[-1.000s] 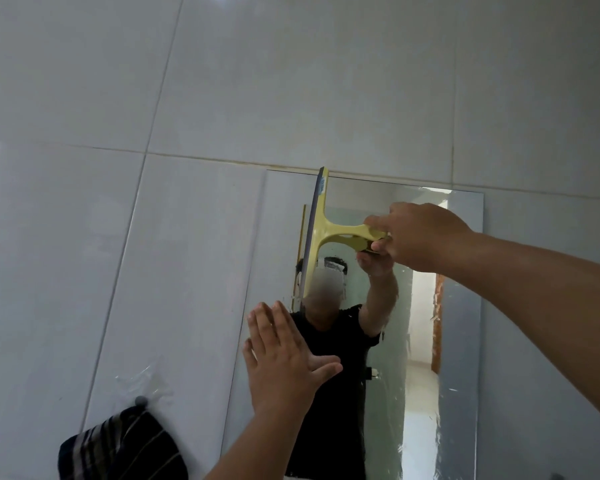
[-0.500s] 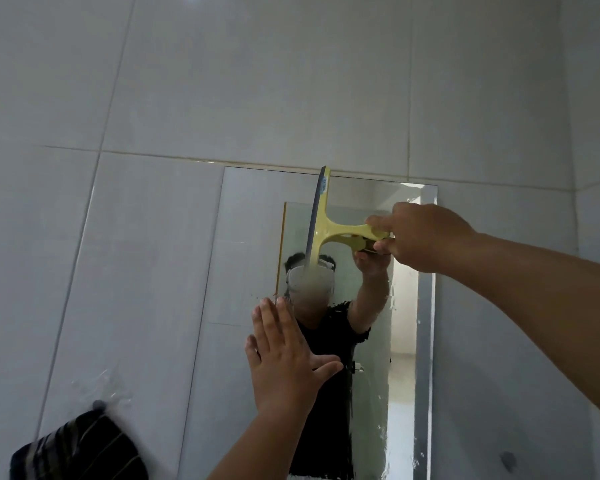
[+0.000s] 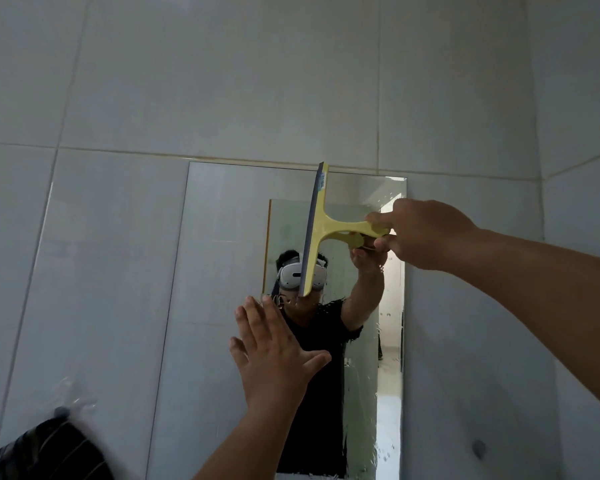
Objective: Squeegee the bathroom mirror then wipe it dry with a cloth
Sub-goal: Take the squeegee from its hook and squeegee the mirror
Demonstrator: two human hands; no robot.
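Squeegee [image 3: 321, 228], yellow, blade vertical against the mirror [image 3: 222, 271] near its top edge; shifted slightly leftward across the glass over the last second, droplets and streaks remaining on the right strip. Squeegee pass judged under way, drying not begun. Right hand [image 3: 426, 235]: fingers curled tight round the handle. Left hand [image 3: 274, 355]: fingers straight and spread, palm flat toward the lower glass, holding nothing; contact uncertain. Striped cloth [image 3: 49, 452] at lower left, hanging against the tiled wall [image 3: 257, 81], untouched.
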